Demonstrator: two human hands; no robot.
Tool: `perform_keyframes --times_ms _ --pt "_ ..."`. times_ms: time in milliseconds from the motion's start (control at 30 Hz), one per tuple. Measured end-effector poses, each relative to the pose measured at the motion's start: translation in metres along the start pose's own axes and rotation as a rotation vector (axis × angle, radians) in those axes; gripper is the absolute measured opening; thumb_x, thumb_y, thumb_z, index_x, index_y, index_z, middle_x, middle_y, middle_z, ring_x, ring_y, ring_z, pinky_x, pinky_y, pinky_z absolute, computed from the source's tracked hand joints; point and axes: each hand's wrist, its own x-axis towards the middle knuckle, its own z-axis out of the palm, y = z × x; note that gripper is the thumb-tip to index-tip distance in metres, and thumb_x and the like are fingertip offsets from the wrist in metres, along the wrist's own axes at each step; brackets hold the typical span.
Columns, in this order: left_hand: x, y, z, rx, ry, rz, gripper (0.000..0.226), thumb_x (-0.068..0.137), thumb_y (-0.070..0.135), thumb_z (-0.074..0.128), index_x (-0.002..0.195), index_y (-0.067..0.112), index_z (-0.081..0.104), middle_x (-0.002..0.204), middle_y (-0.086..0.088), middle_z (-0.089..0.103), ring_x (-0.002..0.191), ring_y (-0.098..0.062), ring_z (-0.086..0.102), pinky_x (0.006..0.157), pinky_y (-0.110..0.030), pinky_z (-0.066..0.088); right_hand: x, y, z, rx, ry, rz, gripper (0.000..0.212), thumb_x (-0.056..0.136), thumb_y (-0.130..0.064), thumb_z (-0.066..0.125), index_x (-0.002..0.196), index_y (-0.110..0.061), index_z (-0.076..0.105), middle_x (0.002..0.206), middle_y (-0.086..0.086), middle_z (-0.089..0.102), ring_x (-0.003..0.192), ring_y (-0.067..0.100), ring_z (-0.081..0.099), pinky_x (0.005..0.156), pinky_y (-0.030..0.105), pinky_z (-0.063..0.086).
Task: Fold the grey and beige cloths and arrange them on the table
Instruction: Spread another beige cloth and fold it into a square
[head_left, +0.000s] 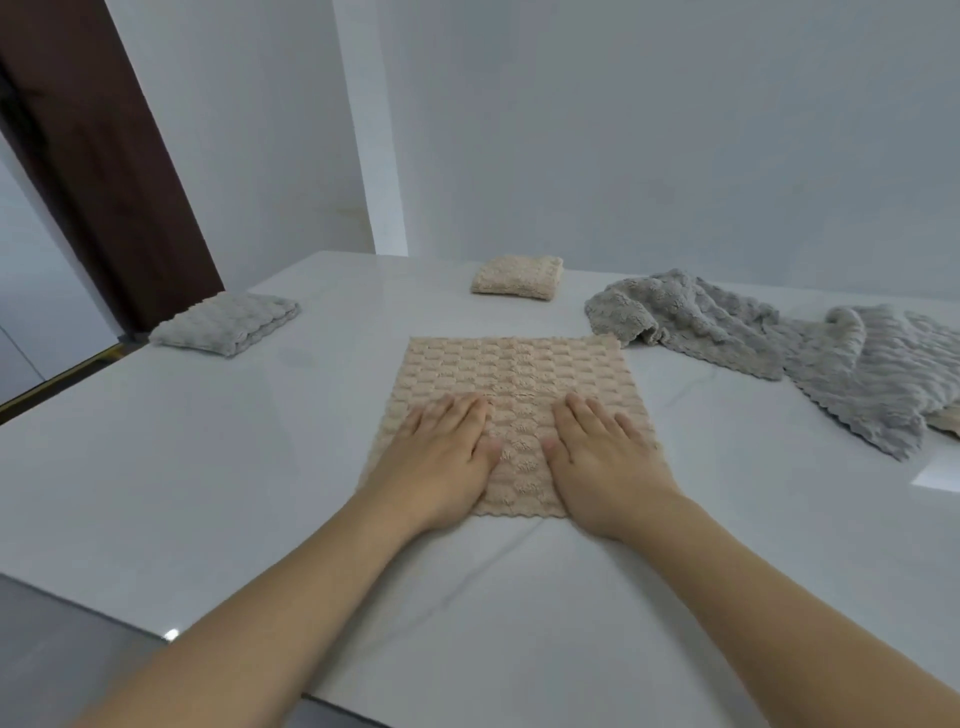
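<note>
Forearms: two bare forearms rise from the lower corners of the frame toward the middle.
Left hand (441, 457): lies palm down on the lower left part of the beige cloth, fingers straight and close together, gripping nothing.
Right hand (605, 460): lies palm down on the lower right part of the same cloth, fingers flat and slightly spread, gripping nothing.
Beige cloth (514, 384): spread flat and unfolded in the centre of the frame, its near edge between the two wrists, a strip of it showing between the hands.
Table (208, 467): white and glossy, filling the lower and middle frame.
Folded grey cloth (226, 322): a neat pad at left of centre, near the table's far left edge, well apart from the hands.
Folded beige cloth (517, 276): a small pad above centre, at the table's far edge.
Loose grey cloths (779, 343): rumpled and overlapping at right of the frame; a beige scrap peeks from under them at the right edge.
Wall (623, 130): plain white, upper frame.
Door frame (93, 156): dark brown, upper left.
</note>
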Motion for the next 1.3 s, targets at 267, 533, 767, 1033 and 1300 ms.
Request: perform_keyframes --times_ms 267,533,767,1033,1300 --pt "-0.023 -0.035 -0.02 0.057 -0.111 -0.113 0.063 0.103 0.049 0.007 0.157 0.02 -0.004 0.164 0.006 -0.01 0.15 -0.01 -0.012 0.121 -0.037 -0.009 -0.016 0.047 -0.025 -0.09 -0.136 0.173 0.06 0.101 -0.041 0.006 0.154 -0.014 -0.003 0.162 0.003 -0.008 0.149 0.02 -0.006 0.12 0.042 -0.004" --pt "0.04 -0.024 -0.063 0.004 0.109 -0.038 0.057 0.103 0.021 0.026 0.156 0.01 0.011 0.165 -0.004 0.009 0.151 -0.016 0.003 0.123 -0.036 0.001 0.054 0.014 -0.051 0.014 -0.02 -0.049 0.057 0.104 -0.034 0.021 0.154 -0.012 0.005 0.162 0.005 -0.001 0.149 0.018 -0.001 0.121 0.038 0.001" --pt "0.116 -0.014 -0.043 -0.12 0.082 0.027 0.053 0.106 0.031 0.023 0.157 0.016 0.015 0.164 -0.001 0.011 0.151 -0.017 0.006 0.122 -0.036 0.004 0.125 0.011 -0.026 0.032 -0.016 -0.052 0.055 0.104 -0.035 0.017 0.155 -0.016 0.01 0.162 0.001 0.005 0.149 0.017 0.005 0.121 0.037 0.003" --pt "0.136 -0.035 -0.011 0.003 -0.007 -0.021 0.056 0.104 0.047 0.011 0.157 0.029 0.005 0.164 0.01 0.0 0.151 -0.012 -0.003 0.122 -0.04 -0.002 0.133 0.026 -0.01 -0.009 -0.045 -0.037 0.057 0.101 -0.042 0.008 0.155 -0.023 0.003 0.162 -0.004 -0.004 0.148 0.013 -0.004 0.12 0.037 -0.003" --pt "0.113 -0.081 -0.033 0.039 -0.108 -0.138 0.059 0.104 0.047 0.008 0.157 0.024 0.0 0.165 0.007 -0.005 0.151 -0.012 -0.006 0.121 -0.039 -0.008 0.111 0.061 -0.027 -0.072 -0.072 0.133 0.059 0.102 -0.039 0.007 0.154 -0.013 0.0 0.162 0.003 -0.008 0.149 0.019 -0.007 0.12 0.04 -0.003"
